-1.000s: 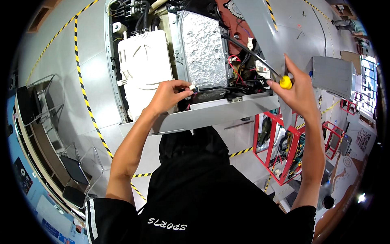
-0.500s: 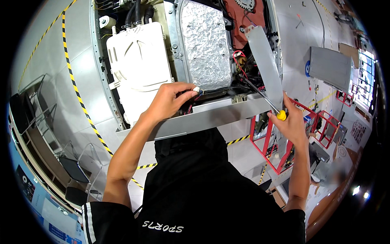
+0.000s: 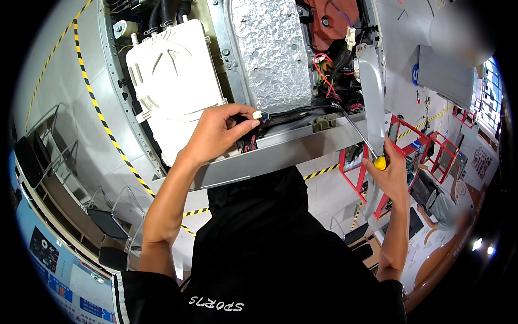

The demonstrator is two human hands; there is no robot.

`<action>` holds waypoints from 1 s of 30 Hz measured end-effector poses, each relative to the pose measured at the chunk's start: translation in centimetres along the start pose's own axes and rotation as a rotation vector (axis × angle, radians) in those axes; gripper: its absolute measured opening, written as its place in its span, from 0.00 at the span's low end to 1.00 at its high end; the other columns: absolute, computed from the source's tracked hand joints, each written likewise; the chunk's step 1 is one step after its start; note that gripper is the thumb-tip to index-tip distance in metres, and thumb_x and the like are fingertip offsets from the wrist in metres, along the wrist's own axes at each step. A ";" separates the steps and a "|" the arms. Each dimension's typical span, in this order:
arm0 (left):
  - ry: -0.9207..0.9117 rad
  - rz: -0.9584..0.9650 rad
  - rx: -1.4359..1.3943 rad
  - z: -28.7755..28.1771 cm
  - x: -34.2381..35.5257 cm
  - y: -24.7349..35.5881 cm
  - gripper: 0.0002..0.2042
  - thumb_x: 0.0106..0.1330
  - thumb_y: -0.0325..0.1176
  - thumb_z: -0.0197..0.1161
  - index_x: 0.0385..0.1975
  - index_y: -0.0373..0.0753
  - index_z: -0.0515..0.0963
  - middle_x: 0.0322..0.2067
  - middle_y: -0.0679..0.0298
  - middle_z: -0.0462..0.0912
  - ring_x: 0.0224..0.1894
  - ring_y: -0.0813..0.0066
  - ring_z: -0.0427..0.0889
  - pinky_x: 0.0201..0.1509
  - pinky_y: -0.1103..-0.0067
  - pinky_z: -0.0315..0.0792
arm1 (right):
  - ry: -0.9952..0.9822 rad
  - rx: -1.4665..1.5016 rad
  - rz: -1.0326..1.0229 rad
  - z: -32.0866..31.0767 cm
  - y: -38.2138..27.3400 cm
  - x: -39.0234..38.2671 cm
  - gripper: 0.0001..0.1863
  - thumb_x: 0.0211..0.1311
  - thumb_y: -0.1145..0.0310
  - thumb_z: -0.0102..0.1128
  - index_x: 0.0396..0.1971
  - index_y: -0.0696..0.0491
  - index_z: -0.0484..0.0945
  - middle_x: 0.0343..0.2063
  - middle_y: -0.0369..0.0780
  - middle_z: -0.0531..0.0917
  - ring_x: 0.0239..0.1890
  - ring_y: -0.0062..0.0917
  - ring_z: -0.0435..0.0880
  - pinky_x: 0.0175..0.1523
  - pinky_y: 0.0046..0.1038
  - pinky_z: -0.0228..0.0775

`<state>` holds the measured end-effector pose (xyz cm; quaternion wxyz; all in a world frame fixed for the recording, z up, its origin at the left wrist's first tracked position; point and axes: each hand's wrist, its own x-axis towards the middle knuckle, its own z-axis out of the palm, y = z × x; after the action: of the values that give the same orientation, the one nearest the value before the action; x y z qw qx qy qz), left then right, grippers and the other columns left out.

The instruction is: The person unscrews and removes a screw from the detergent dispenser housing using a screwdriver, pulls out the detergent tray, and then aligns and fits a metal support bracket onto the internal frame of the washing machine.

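My left hand (image 3: pixel 216 132) is closed, with thumb and forefinger pinching a small white wire connector (image 3: pixel 258 115) at the end of a dark cable. My right hand (image 3: pixel 393 171) grips a screwdriver (image 3: pixel 380 162) by its yellow end. Its thin shaft points up and left, the tip among the wires. A long grey metal strip (image 3: pixel 372 92) runs past the same hand, its fingers against the strip's edge. Below my left hand lies a grey metal front rail (image 3: pixel 280 162) of the appliance. Red wires (image 3: pixel 327 81) loop near the screwdriver's tip.
The opened appliance holds a white plastic housing (image 3: pixel 172 92), a foil-covered panel (image 3: pixel 272 54) and a reddish-brown part (image 3: pixel 332 27). Red metal frames (image 3: pixel 396 129) stand at right, with a person (image 3: pixel 445 202) beyond them. Chairs (image 3: pixel 105 227) stand at left, near striped floor tape (image 3: pixel 100 113).
The metal strip has swung more upright and moved right, uncovering a white connector and wires. My right hand and the screwdriver have shifted slightly right and down. My left hand keeps its pinch.
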<state>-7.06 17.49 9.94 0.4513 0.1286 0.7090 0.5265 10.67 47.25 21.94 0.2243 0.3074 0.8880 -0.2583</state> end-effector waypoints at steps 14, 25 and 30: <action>-0.002 0.095 0.136 0.9 -0.1 0.0 0.07 0.59 0.27 0.60 0.35 0.32 0.79 0.24 0.59 0.81 0.20 0.79 0.73 0.26 0.83 0.68 | 0.132 -0.055 -0.137 -1.7 0.1 1.8 0.37 0.41 0.71 0.69 0.56 0.56 0.66 0.33 0.50 0.80 0.33 0.39 0.80 0.40 0.30 0.70; 0.011 0.267 0.472 1.6 -1.2 -0.8 0.10 0.56 0.21 0.59 0.38 0.34 0.78 0.36 0.58 0.80 0.31 0.58 0.79 0.35 0.75 0.72 | 0.069 -0.264 -0.435 -2.8 -5.1 5.7 0.39 0.39 0.70 0.68 0.58 0.50 0.64 0.26 0.44 0.76 0.28 0.39 0.77 0.34 0.32 0.70; -0.034 0.201 0.517 1.7 -1.2 -0.8 0.11 0.55 0.21 0.58 0.38 0.36 0.79 0.37 0.60 0.79 0.32 0.58 0.79 0.36 0.73 0.73 | 0.006 -0.343 -0.554 -1.9 -7.8 6.8 0.40 0.39 0.69 0.69 0.59 0.49 0.63 0.26 0.41 0.76 0.26 0.37 0.76 0.30 0.32 0.69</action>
<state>-4.82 17.41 9.80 0.3608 0.3179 0.7958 0.3680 0.23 45.96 22.14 0.1914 0.0126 0.9691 -0.1554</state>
